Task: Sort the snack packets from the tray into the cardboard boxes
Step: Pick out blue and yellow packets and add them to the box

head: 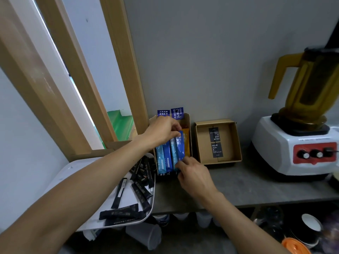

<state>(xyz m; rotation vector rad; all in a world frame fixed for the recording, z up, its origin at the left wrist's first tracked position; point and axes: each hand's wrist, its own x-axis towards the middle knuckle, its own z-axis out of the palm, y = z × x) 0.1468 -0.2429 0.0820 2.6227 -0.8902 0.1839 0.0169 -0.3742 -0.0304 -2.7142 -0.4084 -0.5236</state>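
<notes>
A white tray (77, 173) at the left holds several black stick packets (139, 191). Behind it stands an open cardboard box (189, 123) filled with blue packets (166, 156) and one orange packet (186, 142). My left hand (163, 131) pinches the top end of a dark blue packet (180, 145) over this box. My right hand (192, 173) holds the same packet at its lower end. A second cardboard box (236, 142) to the right contains two black packets (215, 143) lying flat.
A white blender (293, 145) with an amber jug stands at the right on the grey counter (238, 187). Plastic cups (145, 235) and paper cups sit on the shelf below. The grey wall runs behind the boxes, a wooden frame at the left.
</notes>
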